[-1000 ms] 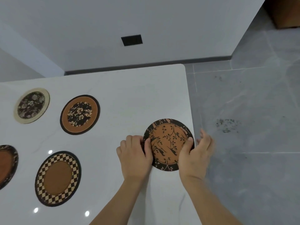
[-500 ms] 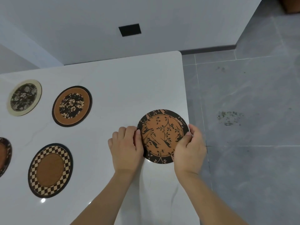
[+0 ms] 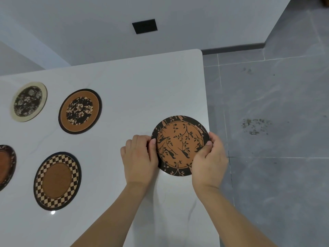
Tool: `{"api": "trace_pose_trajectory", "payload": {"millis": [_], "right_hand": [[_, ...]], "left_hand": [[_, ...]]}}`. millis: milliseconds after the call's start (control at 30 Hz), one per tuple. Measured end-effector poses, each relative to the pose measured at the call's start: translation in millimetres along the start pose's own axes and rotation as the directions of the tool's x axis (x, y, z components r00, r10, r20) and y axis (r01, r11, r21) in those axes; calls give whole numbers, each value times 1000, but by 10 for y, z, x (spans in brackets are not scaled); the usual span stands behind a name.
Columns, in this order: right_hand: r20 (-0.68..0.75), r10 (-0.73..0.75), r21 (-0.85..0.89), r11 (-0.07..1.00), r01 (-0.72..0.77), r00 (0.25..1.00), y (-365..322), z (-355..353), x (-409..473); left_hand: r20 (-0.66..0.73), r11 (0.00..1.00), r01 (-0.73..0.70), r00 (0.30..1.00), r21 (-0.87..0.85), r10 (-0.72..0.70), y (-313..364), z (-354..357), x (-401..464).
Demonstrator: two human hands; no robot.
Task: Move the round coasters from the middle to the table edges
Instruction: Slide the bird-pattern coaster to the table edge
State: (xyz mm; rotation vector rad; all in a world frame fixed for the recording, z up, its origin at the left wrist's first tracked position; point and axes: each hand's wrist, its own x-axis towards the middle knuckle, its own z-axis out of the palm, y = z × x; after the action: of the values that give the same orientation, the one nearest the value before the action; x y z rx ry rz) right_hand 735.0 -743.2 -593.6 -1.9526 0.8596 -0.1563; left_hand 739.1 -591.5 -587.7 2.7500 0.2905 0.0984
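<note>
An orange round coaster with black branches and a dark rim (image 3: 179, 143) lies at the right edge of the white table (image 3: 142, 82), its rim reaching that edge. My left hand (image 3: 139, 159) grips its left rim, thumb on top and fingers curled. My right hand (image 3: 209, 160) pinches its right rim, the thumb on the coaster's face and the fingers curled beyond the table edge. Further left lie a floral orange coaster (image 3: 80, 111), a cream-rimmed floral coaster (image 3: 28, 101) and a checker-rimmed brown coaster (image 3: 57, 180).
Another dark-rimmed orange coaster (image 3: 6, 166) is cut off by the left border. Grey tiled floor (image 3: 276, 157) with a dirty patch lies right of the table. A white wall with a black rectangular plate (image 3: 144, 26) stands behind.
The branch coaster has stayed at the right table edge between both hands. My right hand's fingers, spread a second ago, have curled onto the rim. The camera has shifted a little.
</note>
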Motion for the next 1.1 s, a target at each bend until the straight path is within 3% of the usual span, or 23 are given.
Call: {"api": "trace_pose_trajectory", "payload": {"millis": [433, 533, 600, 667, 733, 1100], "right_hand": [[-1, -66, -57, 996, 66, 998, 42, 17, -2], [16, -142, -133, 981, 143, 990, 29, 14, -2], [63, -264, -210, 939, 271, 963, 5, 22, -15], [167, -386, -377, 825, 420, 907, -27, 30, -38], [269, -409, -473, 733, 489, 872, -46, 41, -43], [315, -394, -521, 689, 504, 863, -42, 80, -21]], "left_hand": [[-73, 998, -21, 997, 59, 25, 27, 31, -21], [-3, 991, -92, 996, 97, 92, 13, 45, 10], [44, 991, -89, 995, 97, 85, 15, 52, 20], [62, 992, -86, 995, 91, 80, 21, 63, 19], [69, 992, -89, 994, 84, 83, 21, 70, 8], [86, 996, -74, 994, 55, 70, 44, 12, 22]]}}
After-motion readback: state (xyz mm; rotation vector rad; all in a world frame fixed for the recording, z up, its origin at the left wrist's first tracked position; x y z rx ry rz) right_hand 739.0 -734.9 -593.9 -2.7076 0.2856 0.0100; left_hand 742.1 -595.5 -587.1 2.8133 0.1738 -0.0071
